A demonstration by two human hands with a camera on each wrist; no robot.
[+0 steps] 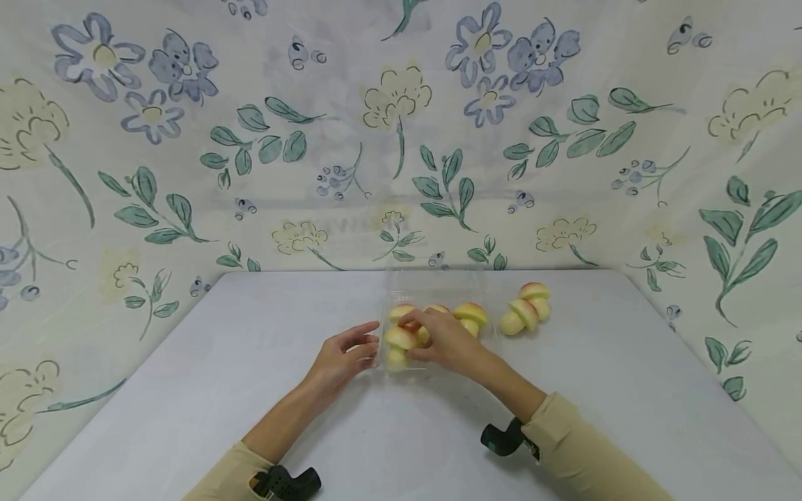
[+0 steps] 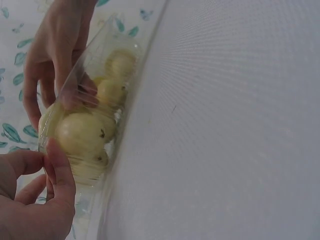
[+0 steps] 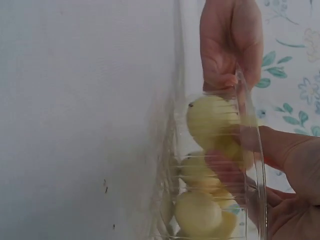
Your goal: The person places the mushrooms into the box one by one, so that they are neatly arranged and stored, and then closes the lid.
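Observation:
A clear plastic box point(image 1: 438, 367) on the table holds several yellow mushroom-shaped pieces with reddish caps, including one at the back right point(image 1: 470, 315). My right hand point(image 1: 446, 339) reaches over into the box and grips the mushroom-shaped piece point(image 1: 398, 339) at its near left corner, thumb and fingers around it. Through the box wall in the right wrist view, that yellow piece point(image 3: 207, 117) shows beside the fingers. My left hand point(image 1: 341, 362) is at the box's left side, its thumb and fingertips pinching the rim in the left wrist view.
To the right of the box, two more mushroom-shaped pieces point(image 1: 520, 316) lie together on the white table point(image 1: 250, 334). The box's clear lid point(image 1: 435, 280) stands raised at the back. Behind the table hangs a flower-patterned cloth point(image 1: 351, 153).

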